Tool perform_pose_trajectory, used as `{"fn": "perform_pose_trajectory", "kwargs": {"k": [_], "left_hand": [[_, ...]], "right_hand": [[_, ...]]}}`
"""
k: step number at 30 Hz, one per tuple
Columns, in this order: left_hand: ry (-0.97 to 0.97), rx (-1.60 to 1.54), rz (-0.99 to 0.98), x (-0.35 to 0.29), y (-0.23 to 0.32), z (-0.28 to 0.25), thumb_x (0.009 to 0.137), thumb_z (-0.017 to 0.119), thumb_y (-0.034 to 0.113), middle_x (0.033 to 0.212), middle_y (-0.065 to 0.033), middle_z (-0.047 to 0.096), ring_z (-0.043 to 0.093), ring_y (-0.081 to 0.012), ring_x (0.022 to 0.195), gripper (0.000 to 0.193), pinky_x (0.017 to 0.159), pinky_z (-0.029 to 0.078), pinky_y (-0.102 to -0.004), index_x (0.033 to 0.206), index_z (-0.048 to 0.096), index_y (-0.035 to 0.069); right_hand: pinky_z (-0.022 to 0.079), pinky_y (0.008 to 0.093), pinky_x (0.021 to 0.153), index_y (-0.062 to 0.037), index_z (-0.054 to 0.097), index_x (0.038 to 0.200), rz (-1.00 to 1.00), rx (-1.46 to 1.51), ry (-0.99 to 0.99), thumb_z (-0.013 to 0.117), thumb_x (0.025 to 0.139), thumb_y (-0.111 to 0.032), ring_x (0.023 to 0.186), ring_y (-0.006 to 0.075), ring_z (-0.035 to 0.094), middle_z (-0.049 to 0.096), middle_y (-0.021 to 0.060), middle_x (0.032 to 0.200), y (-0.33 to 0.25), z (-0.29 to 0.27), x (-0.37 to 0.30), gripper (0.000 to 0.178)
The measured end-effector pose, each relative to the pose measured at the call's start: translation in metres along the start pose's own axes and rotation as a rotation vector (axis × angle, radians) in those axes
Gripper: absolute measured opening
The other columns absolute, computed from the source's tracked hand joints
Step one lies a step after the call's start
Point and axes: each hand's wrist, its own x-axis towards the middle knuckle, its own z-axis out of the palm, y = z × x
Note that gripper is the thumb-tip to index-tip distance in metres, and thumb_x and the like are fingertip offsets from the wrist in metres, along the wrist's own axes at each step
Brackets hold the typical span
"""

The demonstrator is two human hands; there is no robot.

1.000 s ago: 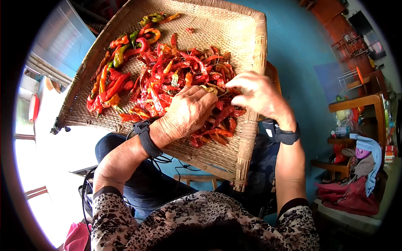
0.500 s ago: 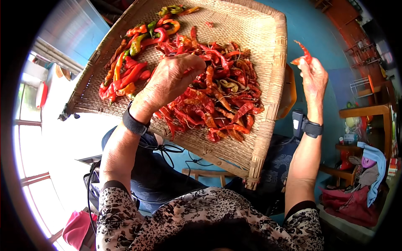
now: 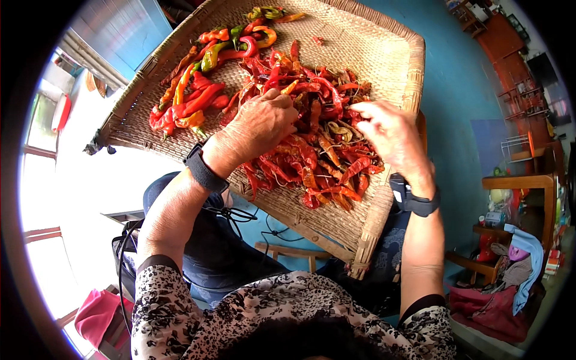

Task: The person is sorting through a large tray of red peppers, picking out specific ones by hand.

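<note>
holding left hand [image 3: 264, 123] over the left part of a dried chilli pile [image 3: 300, 155], with fingers curled well under and tips largely hidden; cannot tell whether gripping a chilli. holding right hand [image 3: 390, 137] at the pile's right edge, with fingers loosely bent, thumb and fingertips parted, blurred; cannot tell whether touching the chillies there. heaped in the middle of a woven tray [image 3: 372, 48] above the knees, showing mostly deep red, shrivelled, glossy skins, with a twisted olive chilli [image 3: 339, 132] among them. bordered on the left by smoother, plumper chillies [image 3: 201, 102] in red, orange and green.
</note>
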Motion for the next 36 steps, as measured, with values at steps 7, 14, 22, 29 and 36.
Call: {"fn": "perform_pose_trajectory", "kwargs": {"k": [7,14,22,29,36], "left_hand": [[0.002,0.035,0.022,0.003,0.003,-0.001,0.075,0.067,0.01,0.093,-0.0098,0.057,0.054,-0.0288,0.092,0.014,0.082,0.047,-0.0377,0.086,0.06,0.005],[0.035,0.025,0.054,0.002,0.002,0.001,0.075,0.066,0.01,0.09,-0.0079,0.057,0.055,-0.0265,0.093,0.012,0.083,0.047,-0.0354,0.085,0.06,0.007],[0.068,0.108,0.072,-0.003,0.0,0.006,0.075,0.063,0.011,0.087,-0.0082,0.056,0.055,-0.0261,0.089,0.007,0.08,0.048,-0.0356,0.078,0.058,0.006],[-0.022,0.097,0.063,-0.001,0.002,-0.001,0.072,0.065,0.01,0.089,-0.0062,0.059,0.055,-0.0237,0.095,0.009,0.085,0.047,-0.0341,0.081,0.065,0.01],[0.014,0.064,0.067,0.005,0.002,0.003,0.078,0.061,0.003,0.088,-0.0094,0.055,0.054,-0.0286,0.091,0.005,0.08,0.047,-0.0377,0.078,0.057,0.006]], "right_hand": [[0.052,0.037,0.07,-0.0096,0.059,0.124,-0.181,-0.212,-0.152,0.056,0.085,-0.001,0.084,0.0271,0.06,0.055,0.0129,0.098,-0.005,0.038,0.016,0.04],[0.051,0.0407,0.069,-0.0084,0.061,0.104,-0.225,-0.409,-0.14,0.053,0.085,-0.004,0.086,0.0294,0.059,0.054,0.0119,0.088,-0.006,0.051,0.032,0.021],[0.045,0.022,0.052,-0.0058,0.066,0.096,0.232,0.419,0.165,0.065,0.09,-0.015,0.06,0.0069,0.055,0.062,-0.0003,0.073,0.013,0.012,0.022,0.011],[0.04,0.0201,0.051,-0.0025,0.063,0.088,0.444,0.373,0.564,0.062,0.095,-0.026,0.058,0.0042,0.048,0.058,-0.0016,0.069,0.046,-0.039,-0.004,0.025],[0.05,0.0393,0.066,-0.0029,0.059,0.117,0.605,-0.415,0.346,0.062,0.089,-0.018,0.068,0.0289,0.066,0.068,0.0116,0.075,0.078,-0.054,-0.027,0.031]]}}
